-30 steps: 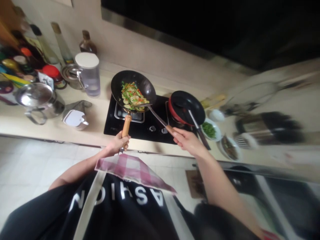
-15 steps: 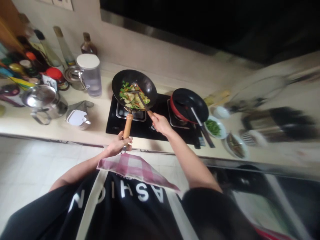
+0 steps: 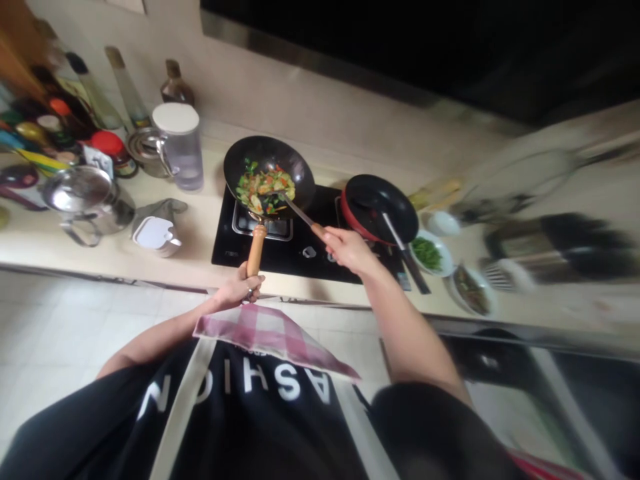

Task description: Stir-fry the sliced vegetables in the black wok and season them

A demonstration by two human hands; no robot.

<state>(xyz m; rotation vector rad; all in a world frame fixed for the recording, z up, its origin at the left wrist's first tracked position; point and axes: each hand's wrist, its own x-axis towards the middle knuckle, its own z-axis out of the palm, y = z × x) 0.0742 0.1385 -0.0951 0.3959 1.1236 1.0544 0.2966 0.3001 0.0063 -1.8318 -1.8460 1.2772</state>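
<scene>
A black wok [image 3: 299,165] sits over the left burner, its wooden handle pointing toward me. My left hand [image 3: 241,287] is wrapped round the end of that handle. Sliced vegetables in green, pale yellow and orange [image 3: 265,187] lie in the bottom of the wok. In my right hand [image 3: 347,249] is a spatula [image 3: 303,214] with a dark metal shaft and a wooden grip. Its blade is among the vegetables and partly hidden by them.
A red pan with a black inside [image 3: 380,203] stands on the right burner of the black hob [image 3: 280,257], a second spatula [image 3: 406,253] resting in it. Right of it are plates of chopped greens [image 3: 427,254] and fish-like food [image 3: 471,291]. A water jug [image 3: 184,150], metal pot [image 3: 90,200] and white-lidded container [image 3: 156,235] stand left.
My right hand has moved right and slightly toward me with the spatula. The vegetables have shifted and lie mixed differently in the wok. My left hand stays on the handle.
</scene>
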